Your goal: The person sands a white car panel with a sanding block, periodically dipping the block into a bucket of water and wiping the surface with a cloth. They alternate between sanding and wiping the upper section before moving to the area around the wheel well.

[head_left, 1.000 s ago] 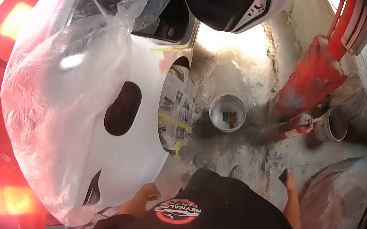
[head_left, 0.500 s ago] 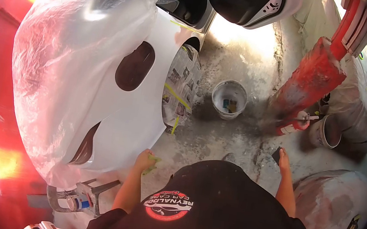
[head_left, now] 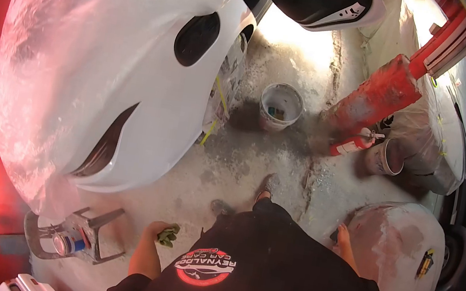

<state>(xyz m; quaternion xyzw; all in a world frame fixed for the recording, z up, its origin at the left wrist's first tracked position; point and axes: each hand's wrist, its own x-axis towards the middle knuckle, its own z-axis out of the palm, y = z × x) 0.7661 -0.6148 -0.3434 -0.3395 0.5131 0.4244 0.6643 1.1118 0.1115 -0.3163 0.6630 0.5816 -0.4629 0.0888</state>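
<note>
My left hand (head_left: 155, 231) is closed around a crumpled green cloth (head_left: 168, 234), held low beside my body. My right hand (head_left: 344, 237) hangs on the other side with a small dark flat pad (head_left: 334, 235) at its fingers, mostly hidden behind them. Ahead on the left is a white car body (head_left: 163, 90) with dark light openings, partly draped in clear plastic film (head_left: 81, 32). Newspaper masking (head_left: 229, 84) with yellow-green tape covers its end. Both hands are apart from the car.
On the floor stands a white bucket (head_left: 282, 106) with small pads inside. To the right are a red post (head_left: 373, 97), a fire extinguisher (head_left: 355, 143), another bucket (head_left: 386, 159) and a covered rounded panel (head_left: 394, 254). A small stool (head_left: 104, 241) holding a tape roll (head_left: 63, 243) stands at left.
My view has shifted, and the car now appears farther up and left. My left hand has drawn back from the car's edge with the cloth. My right hand has lowered towards the covered panel.
</note>
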